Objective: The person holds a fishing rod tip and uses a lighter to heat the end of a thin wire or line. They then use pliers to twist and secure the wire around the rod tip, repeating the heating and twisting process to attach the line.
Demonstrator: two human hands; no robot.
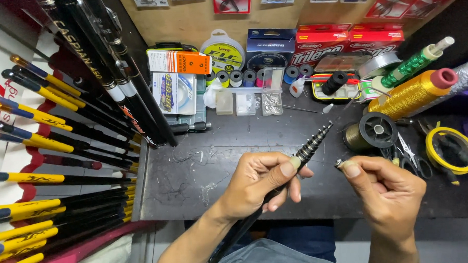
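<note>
My left hand (259,182) grips a black telescopic fishing rod (313,144) near its top, thumb pressed on the stacked ringed sections, which point up and to the right over the dark workbench (194,174). My right hand (386,191) is closed just right of the rod tip, pinching a small pale metal piece (340,164) between thumb and forefinger. The two hands are a short gap apart. The rod's lower shaft runs down past my wrist toward my lap.
Many black and yellow rods (53,153) lie racked at the left. At the back stand line spools, small clear boxes (246,102) and red cartons (345,39). On the right are a gold thread cone (411,94), a green cone, a black reel spool (377,130), scissors (408,154) and yellow tape (451,150).
</note>
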